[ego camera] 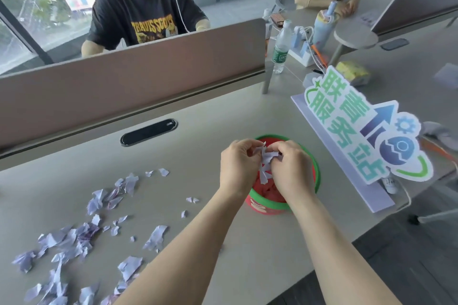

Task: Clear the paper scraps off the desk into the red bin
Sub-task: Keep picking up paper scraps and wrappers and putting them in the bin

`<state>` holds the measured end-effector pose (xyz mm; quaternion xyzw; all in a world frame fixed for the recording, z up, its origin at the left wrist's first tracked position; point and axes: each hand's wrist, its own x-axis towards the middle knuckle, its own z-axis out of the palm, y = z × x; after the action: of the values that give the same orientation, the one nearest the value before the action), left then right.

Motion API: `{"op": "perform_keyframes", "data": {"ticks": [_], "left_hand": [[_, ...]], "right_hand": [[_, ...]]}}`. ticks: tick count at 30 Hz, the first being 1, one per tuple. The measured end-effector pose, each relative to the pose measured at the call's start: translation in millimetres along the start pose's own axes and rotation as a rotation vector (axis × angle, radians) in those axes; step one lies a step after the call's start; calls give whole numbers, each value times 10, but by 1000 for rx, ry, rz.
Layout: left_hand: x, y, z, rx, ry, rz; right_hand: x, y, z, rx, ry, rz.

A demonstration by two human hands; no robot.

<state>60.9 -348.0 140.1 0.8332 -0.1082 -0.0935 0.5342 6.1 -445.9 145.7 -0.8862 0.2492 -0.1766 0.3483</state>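
Loose paper scraps point(81, 238) lie scattered toward the tabletop's point(198, 119) left and near edge. Left hand point(239, 164) and right hand point(291, 168) meet above the red bin point(266, 208), fingers of both curled, pinching a bunch of scraps point(267, 160) between them. Bin stands near the right edge, beside a lettered sign point(359, 129).

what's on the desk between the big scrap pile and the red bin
In the head view, only a few small loose scraps lie on the bare desk between the scrap pile and the red bin.
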Motion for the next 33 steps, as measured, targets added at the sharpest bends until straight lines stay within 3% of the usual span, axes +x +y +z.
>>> {"op": "perform_keyframes", "data": {"ticks": [12, 17, 26, 33], "left_hand": [[-12, -12, 303, 242, -162, 51], [-34, 26, 202, 245, -116, 78], [-61, -142, -247, 166, -8, 47], [-201, -528, -924, 232, 124, -2]], "right_hand": [[67, 347, -34, -212, -199, 31], [85, 322, -80, -367, -328, 71], [60, -192, -112, -146, -88, -63], [-252, -724, 403, -61, -230, -274]]}}
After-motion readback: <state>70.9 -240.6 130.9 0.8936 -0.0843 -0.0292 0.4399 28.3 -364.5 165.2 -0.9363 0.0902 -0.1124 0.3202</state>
